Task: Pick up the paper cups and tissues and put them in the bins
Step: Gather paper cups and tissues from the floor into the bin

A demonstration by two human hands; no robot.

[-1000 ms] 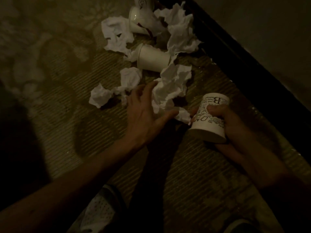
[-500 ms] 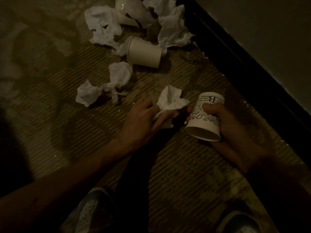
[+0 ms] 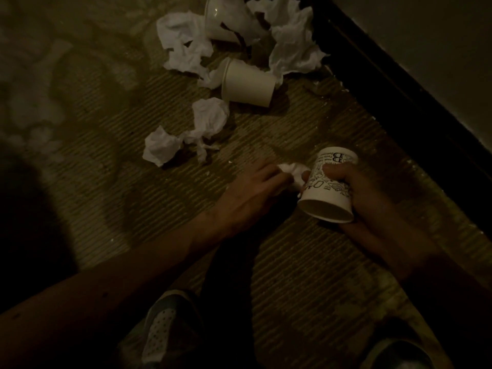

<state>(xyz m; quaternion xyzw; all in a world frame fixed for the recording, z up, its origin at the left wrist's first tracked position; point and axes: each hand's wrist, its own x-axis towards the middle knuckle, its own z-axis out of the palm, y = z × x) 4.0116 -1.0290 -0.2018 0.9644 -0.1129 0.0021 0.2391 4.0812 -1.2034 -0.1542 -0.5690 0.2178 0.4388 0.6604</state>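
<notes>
Bunching the tissue (image 3: 291, 173) small, the left hand (image 3: 253, 190) now pinches it right against the printed cup (image 3: 328, 191), which the right hand (image 3: 356, 193) grips with its mouth facing near. A second ago that left hand lay spread over the loose sheet on the floor (image 3: 106, 182). So one more piece is gathered; a plain cup (image 3: 247, 85), a farther cup (image 3: 226, 20) and loose tissues (image 3: 210, 117) lie beyond, and no bin shows.

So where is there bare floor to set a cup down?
Bare carpet lies left of the two small tissue balls, and between the plain cup and the printed cup. Crowded: the pile of tissues by the baseboard.
</notes>
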